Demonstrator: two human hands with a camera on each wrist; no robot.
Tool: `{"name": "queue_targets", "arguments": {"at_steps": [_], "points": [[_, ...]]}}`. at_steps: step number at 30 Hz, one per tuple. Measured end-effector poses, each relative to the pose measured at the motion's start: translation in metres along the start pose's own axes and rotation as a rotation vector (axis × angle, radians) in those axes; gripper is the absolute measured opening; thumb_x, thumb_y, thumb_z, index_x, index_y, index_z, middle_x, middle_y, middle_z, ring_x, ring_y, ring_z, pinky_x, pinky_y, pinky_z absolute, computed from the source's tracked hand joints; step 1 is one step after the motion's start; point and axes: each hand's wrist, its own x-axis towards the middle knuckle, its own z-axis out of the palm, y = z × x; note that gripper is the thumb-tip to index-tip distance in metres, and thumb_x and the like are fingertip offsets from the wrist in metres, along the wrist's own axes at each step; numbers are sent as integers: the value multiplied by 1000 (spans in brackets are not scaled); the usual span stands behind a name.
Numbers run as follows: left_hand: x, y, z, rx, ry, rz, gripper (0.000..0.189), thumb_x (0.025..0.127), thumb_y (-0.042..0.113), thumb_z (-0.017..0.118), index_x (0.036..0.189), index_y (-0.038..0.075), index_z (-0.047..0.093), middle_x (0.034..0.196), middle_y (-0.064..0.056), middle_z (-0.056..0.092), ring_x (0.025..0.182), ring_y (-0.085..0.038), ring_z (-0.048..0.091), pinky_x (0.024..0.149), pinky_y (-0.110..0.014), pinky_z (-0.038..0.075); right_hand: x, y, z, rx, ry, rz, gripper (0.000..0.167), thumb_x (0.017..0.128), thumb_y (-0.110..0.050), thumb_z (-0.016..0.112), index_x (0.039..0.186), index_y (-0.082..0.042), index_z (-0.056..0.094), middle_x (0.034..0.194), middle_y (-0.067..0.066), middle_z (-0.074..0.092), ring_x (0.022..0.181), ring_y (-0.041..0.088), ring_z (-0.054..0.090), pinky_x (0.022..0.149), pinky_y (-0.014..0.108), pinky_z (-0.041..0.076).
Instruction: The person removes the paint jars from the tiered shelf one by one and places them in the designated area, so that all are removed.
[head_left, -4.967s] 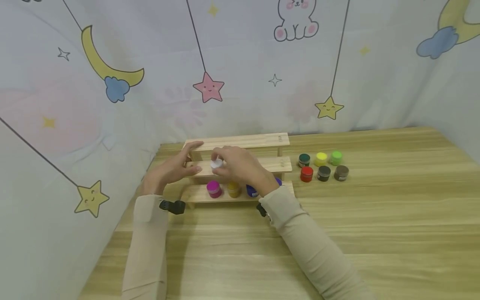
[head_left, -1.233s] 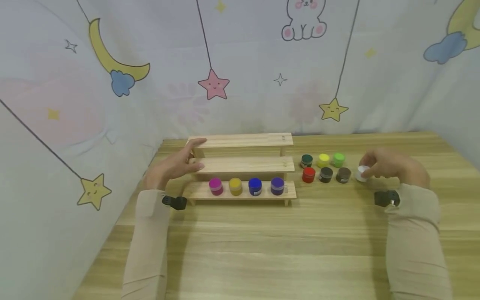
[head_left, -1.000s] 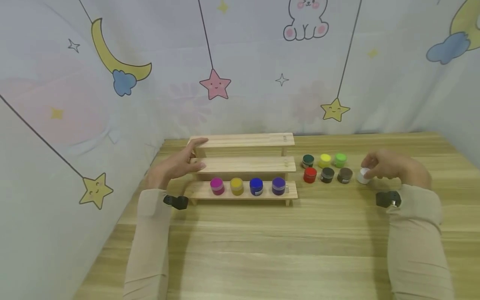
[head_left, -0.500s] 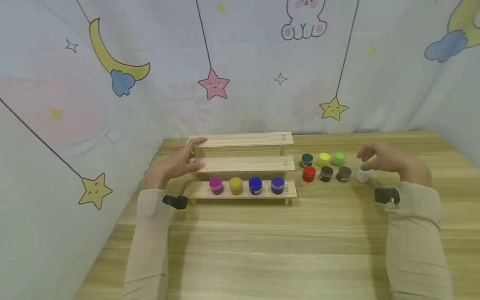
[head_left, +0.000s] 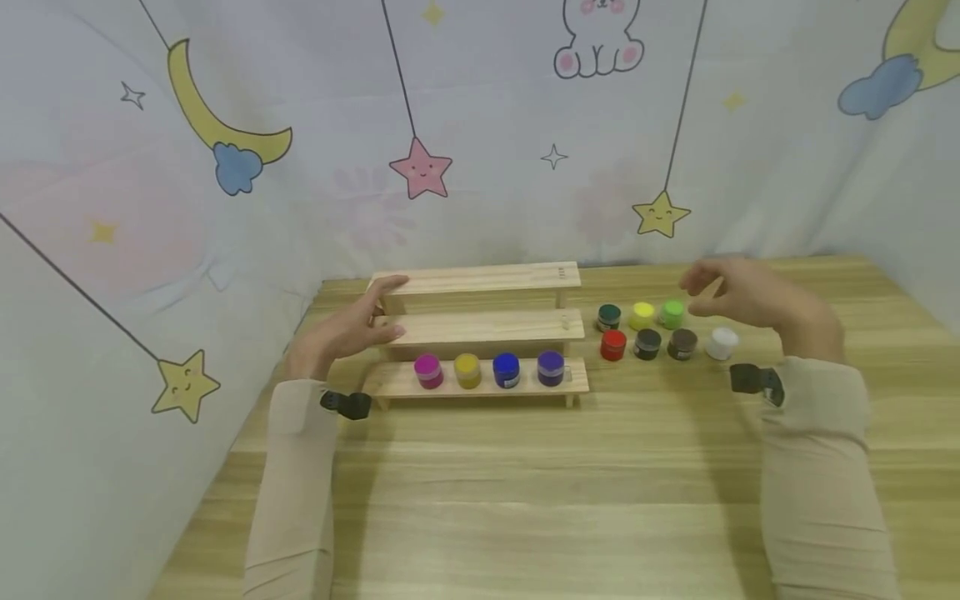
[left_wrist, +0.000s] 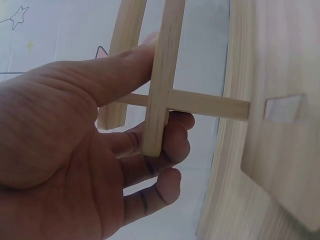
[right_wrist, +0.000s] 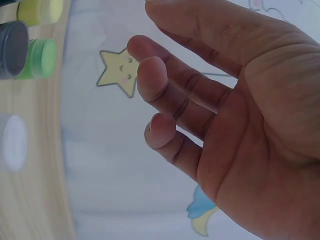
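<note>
My left hand (head_left: 341, 333) holds the left end of a three-tier wooden shelf rack (head_left: 487, 327). In the left wrist view, its thumb and curled fingers (left_wrist: 176, 142) wrap the side slats. My right hand (head_left: 757, 296) hovers with relaxed fingers and holds nothing, just behind a white-lidded paint jar (head_left: 723, 343) and right of a light green jar (head_left: 672, 314). Both jars stand upright on the table. On the bottom tier stand a magenta jar (head_left: 428, 372), a golden yellow jar (head_left: 467, 372), a blue jar (head_left: 506, 371) and a violet jar (head_left: 551, 368).
Right of the rack, a dark green jar (head_left: 609, 317) and a yellow jar (head_left: 642, 316) share the green jar's row. In front are a red jar (head_left: 612, 344), a black jar (head_left: 647, 344) and a brown jar (head_left: 682, 343). A printed curtain (head_left: 495, 217) hangs behind the table.
The white jar went from the middle tier to the table, at the right end of the front row. My right hand has released it, risen and shifted left. The left hand stays put.
</note>
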Motion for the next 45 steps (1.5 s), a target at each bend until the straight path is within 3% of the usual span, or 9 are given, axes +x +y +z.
{"name": "queue_targets", "arguments": {"at_steps": [11, 19, 31, 38, 45], "points": [[-1, -1, -3, -62, -8, 54, 77, 101, 13, 61, 159, 17, 12, 157, -26, 20, 132, -48, 37, 107, -64, 32, -2, -39, -6, -10, 36, -28, 35, 96, -16, 68, 129, -5, 61, 121, 14, 65, 99, 28, 62, 81, 47, 51], [0, -2, -2, -59, -6, 38, 78, 101, 15, 62, 160, 19, 12, 156, -28, 23, 133, -47, 37, 108, -65, 32, 0, -68, 0, -35, 45, -104, 32, 94, -15, 70, 125, -8, 64, 114, 7, 67, 86, 19, 64, 73, 38, 51], [-1, 1, -2, -62, -10, 33, 79, 100, 14, 62, 160, 18, 11, 155, -28, 24, 132, -48, 37, 108, -65, 32, 11, -89, 19, -60, -13, -216, 33, 93, -17, 73, 124, -9, 64, 113, 5, 68, 87, 19, 64, 74, 38, 53], [0, -1, -2, -40, -10, 14, 77, 101, 16, 61, 160, 22, 11, 155, -28, 25, 133, -47, 37, 108, -65, 32, 21, -100, 37, -55, -103, -239, 31, 95, -15, 69, 126, -12, 65, 113, 4, 69, 89, 18, 64, 78, 37, 53], [1, -1, 0, -37, -9, 22, 77, 101, 15, 61, 160, 20, 12, 156, -28, 22, 133, -47, 37, 109, -64, 32, 27, -109, 53, -13, -184, -250, 30, 94, -11, 69, 124, -10, 65, 114, 10, 68, 86, 20, 66, 72, 35, 55]]}}
